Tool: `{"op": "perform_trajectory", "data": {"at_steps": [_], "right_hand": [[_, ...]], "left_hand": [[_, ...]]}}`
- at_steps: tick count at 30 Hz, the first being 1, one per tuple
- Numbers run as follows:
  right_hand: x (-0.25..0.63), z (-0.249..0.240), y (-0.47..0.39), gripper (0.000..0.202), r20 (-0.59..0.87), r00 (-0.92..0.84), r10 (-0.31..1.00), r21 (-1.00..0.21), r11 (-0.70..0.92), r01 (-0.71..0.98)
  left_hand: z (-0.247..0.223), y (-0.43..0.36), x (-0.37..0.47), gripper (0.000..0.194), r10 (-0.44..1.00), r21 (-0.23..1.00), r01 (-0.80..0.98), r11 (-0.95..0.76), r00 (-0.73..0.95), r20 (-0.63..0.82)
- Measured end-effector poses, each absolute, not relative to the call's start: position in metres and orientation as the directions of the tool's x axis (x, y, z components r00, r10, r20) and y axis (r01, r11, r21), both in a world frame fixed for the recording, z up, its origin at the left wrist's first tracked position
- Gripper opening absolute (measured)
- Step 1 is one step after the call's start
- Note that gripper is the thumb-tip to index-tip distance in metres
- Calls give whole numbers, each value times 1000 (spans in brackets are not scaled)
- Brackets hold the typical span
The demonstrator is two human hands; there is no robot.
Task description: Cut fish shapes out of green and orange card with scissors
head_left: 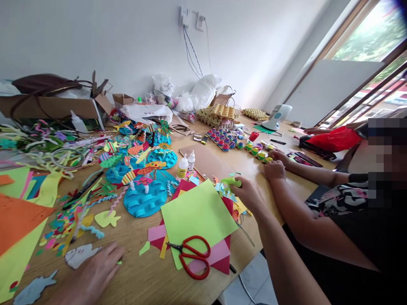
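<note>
My left hand (100, 269) lies palm down on the table at lower left, beside a pale fish cutout (81, 255); a bit of green shows at its fingertips. My right hand (249, 192) pinches a light green paper piece (231, 182) above colored scraps. Between the hands, red-handled scissors (194, 254) rest on a light green sheet (199, 216), with pink and dark red paper beneath. A yellow-green fish cutout (107, 218) sits near blue discs (146, 197) that carry paper fish.
Two glue bottles (182, 166) stand mid-table. Orange and yellow sheets (20, 220) cover the left edge. Painted egg trays (222, 140) and a person's hands (275, 169) are at right. Boxes (57, 111) and bags line the wall.
</note>
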State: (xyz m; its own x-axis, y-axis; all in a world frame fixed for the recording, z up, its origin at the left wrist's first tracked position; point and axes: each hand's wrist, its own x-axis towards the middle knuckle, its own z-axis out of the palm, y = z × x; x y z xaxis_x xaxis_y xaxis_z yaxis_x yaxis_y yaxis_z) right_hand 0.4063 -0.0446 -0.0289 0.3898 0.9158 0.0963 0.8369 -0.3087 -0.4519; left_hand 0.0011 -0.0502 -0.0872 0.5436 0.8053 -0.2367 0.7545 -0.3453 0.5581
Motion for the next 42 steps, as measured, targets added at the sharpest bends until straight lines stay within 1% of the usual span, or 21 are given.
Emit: {"op": "perform_trajectory", "data": {"at_steps": [3,5,9,13,16,19,22,24,26,28,30,31,32,33,35,37,40,42], "right_hand": [[420,-37,-43,13,102,464,880,-372,-399,838],[420,-43,-40,14,90,484,871,-327,-433,840],[418,-57,-33,16,38,506,862,-255,-482,839],[417,-64,-31,27,-60,465,883,-219,-466,857],[416,-62,-34,28,-89,409,908,-221,-419,881],[412,-54,-39,32,-42,375,926,-228,-374,899],[402,-41,-45,40,47,339,940,-228,-320,919],[389,-30,-50,41,114,318,941,-226,-287,931],[370,-20,-56,33,151,260,954,-234,-221,947],[343,-13,-61,21,136,157,978,-262,-118,958],[309,-14,-66,16,34,-91,995,-366,97,926],[291,-17,-68,16,-20,-236,972,-398,209,894],[274,-21,-69,16,-67,-379,923,-389,325,862],[257,-27,-69,16,-110,-490,865,-351,427,833],[229,-39,-68,12,-141,-555,820,-333,489,806],[210,-51,-66,14,-144,-588,796,-322,524,789],[195,-61,-61,19,-159,-583,796,-291,527,799],[192,-63,-58,23,-175,-576,798,-284,520,806]], "left_hand": [[-99,-49,-7,26,829,557,750,-357,529,-182],[-110,-48,-15,22,861,546,760,-352,492,-130],[-127,-47,-24,19,885,547,767,-335,455,-96],[-122,-48,-17,23,862,598,733,-323,489,-134],[-107,-47,-12,21,851,582,730,-358,512,-119],[-92,-44,-11,20,846,522,735,-432,531,-48],[-85,-42,-12,19,830,509,719,-474,558,-15],[-85,-42,-10,19,830,506,715,-483,557,6],[-86,-44,-6,21,820,489,719,-494,572,-12],[-84,-46,1,24,798,468,729,-500,598,-80],[-81,-48,7,26,788,458,734,-502,606,-108],[-78,-48,9,26,792,459,737,-497,601,-108],[-76,-49,11,26,799,465,738,-490,593,-98],[-74,-48,12,25,806,476,735,-483,586,-87],[-73,-48,12,24,814,506,722,-472,577,-63],[-73,-48,10,24,819,532,708,-464,572,-47],[-73,-48,9,24,829,577,693,-432,558,-49],[-69,-49,11,21,843,630,680,-375,533,-73]]}}
